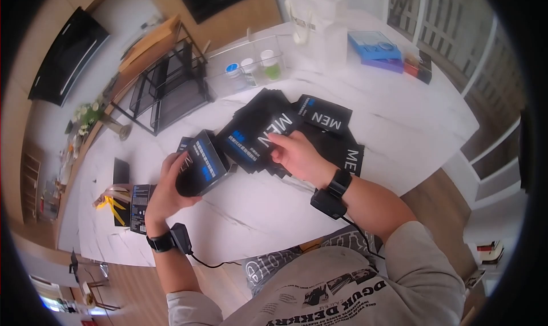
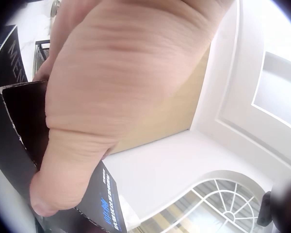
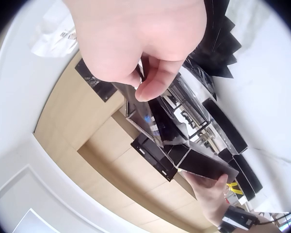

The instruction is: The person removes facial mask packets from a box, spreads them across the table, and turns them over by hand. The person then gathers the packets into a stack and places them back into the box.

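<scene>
My left hand (image 1: 164, 193) grips a black box (image 1: 201, 161) with blue and white lettering, held tilted above the table. In the left wrist view, the thumb lies over the edge of the box (image 2: 19, 145), whose end is open onto a dark inside. My right hand (image 1: 302, 159) pinches a flat black packet (image 1: 242, 140) marked MEN between thumb and fingers. The right wrist view shows this glossy packet (image 3: 153, 114) reaching toward the box's open end. Beneath the right hand spreads a pile of similar black packets (image 1: 264, 100).
More MEN packets (image 1: 325, 116) lie to the right. Black boxes (image 1: 140, 209) and a yellow ribbon (image 1: 118, 212) are at the left. Behind stand a black mesh rack (image 1: 171, 92), a clear bin (image 1: 220, 69) with bottles, a white paper bag (image 1: 322, 29) and a blue box (image 1: 374, 45).
</scene>
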The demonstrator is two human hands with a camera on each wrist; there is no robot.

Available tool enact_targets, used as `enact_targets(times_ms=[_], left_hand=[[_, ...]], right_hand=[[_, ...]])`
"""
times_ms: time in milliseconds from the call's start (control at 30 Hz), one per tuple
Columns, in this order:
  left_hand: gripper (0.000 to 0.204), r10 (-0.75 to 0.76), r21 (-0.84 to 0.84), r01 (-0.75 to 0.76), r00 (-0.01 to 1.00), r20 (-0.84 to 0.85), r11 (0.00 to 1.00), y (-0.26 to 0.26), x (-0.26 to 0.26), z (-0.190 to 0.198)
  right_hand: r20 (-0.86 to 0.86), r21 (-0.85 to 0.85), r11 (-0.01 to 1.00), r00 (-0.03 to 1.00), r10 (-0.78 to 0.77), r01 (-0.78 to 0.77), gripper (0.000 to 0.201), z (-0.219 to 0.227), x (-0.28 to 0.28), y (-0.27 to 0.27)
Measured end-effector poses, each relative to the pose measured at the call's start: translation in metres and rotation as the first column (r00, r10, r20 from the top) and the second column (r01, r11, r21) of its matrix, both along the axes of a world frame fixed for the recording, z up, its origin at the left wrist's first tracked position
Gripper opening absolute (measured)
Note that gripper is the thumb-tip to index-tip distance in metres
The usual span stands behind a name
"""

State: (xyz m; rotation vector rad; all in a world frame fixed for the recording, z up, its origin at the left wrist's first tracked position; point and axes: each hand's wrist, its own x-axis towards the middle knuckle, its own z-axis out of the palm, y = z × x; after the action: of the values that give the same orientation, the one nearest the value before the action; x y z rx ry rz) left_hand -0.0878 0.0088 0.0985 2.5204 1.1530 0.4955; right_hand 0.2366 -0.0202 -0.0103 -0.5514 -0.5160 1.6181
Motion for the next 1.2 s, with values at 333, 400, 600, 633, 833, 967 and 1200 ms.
enact_targets(times_ms=[333,400,600,633,833,967,1200], left_hand=[[0.1,0.085,0.098,-0.072,0.987,-0.136,0.993,-0.024,0.025,-0.01],[0.097,0.112,0.044,-0.109,0.99,-0.082,0.993,-0.028,0.031,-0.011],[0.097,0.083,0.051,-0.082,0.996,-0.035,0.995,-0.031,0.032,-0.018],[0.097,0.07,0.028,-0.07,0.997,-0.011,0.997,-0.029,0.031,-0.019],[0.098,0.08,-0.011,-0.08,0.997,-0.008,0.997,-0.029,0.026,-0.023],[0.098,0.104,0.005,-0.105,0.993,0.048,0.994,-0.033,0.034,-0.029],[0.098,0.131,0.045,-0.133,0.991,0.028,0.99,-0.035,0.038,-0.028]], right_hand=[[0.171,-0.04,0.996,0.982,-0.075,0.083,0.015,-0.004,-0.006,0.0],[0.188,-0.037,0.993,0.977,-0.105,0.114,0.016,-0.002,-0.006,0.0],[0.171,-0.026,0.993,0.979,-0.109,0.115,0.018,-0.006,-0.002,0.004],[0.176,-0.028,0.994,0.98,-0.095,0.102,0.018,-0.008,-0.002,0.004],[0.195,-0.05,0.985,0.969,-0.152,0.164,0.021,-0.006,-0.006,0.003],[0.264,-0.027,0.975,0.942,-0.207,0.221,0.025,-0.002,-0.014,-0.002],[0.506,0.051,0.952,0.814,-0.285,0.302,0.032,0.001,-0.011,0.0]])
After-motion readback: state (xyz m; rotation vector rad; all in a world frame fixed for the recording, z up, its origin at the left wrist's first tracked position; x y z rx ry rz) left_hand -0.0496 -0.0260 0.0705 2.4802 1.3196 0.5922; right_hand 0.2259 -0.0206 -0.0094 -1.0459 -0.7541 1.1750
